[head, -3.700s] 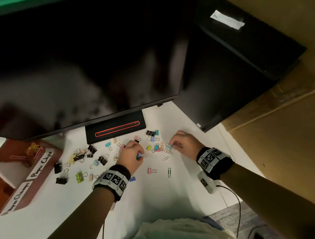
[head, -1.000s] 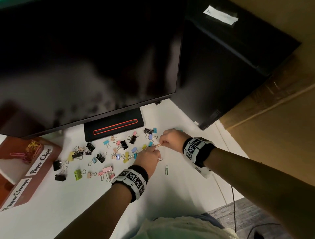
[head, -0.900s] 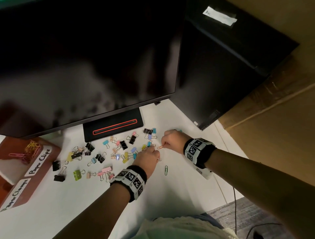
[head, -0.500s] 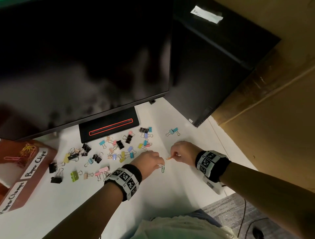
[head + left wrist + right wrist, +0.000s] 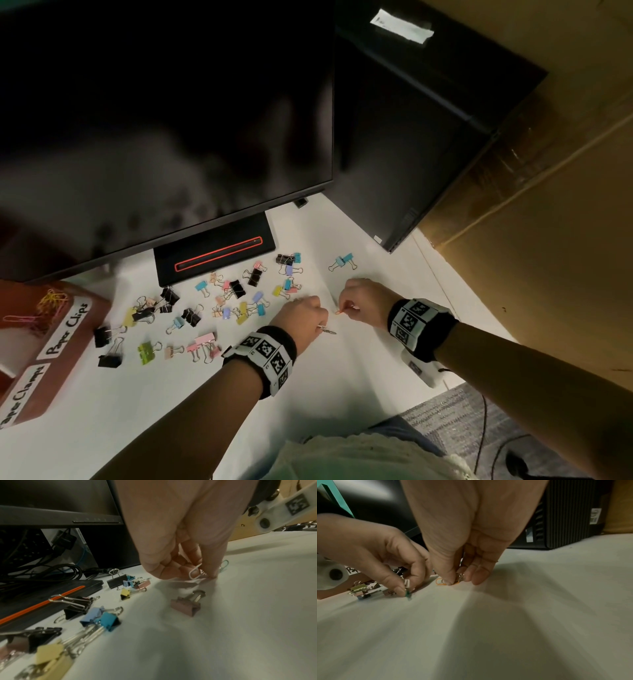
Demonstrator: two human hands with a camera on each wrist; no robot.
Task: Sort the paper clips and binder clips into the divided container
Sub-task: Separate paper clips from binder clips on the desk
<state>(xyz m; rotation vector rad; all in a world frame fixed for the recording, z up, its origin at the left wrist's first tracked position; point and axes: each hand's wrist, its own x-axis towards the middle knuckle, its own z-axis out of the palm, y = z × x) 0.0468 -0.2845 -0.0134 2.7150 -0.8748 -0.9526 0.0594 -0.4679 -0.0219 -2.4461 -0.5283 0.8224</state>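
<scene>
Left hand [image 5: 301,317]: white clip [image 5: 194,572] and green clip [image 5: 408,595] are being pinched at the desk [image 5: 342,370].
Right hand [image 5: 363,301]: orange clip [image 5: 440,581] is being pinched against the desk.
Binder clips [image 5: 219,305]: lying scattered left of both hands.

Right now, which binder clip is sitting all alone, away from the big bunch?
The light blue binder clip, lying on the white table beyond the right hand. Every other binder clip sits in the scatter left of it, by the monitor stand.
</scene>
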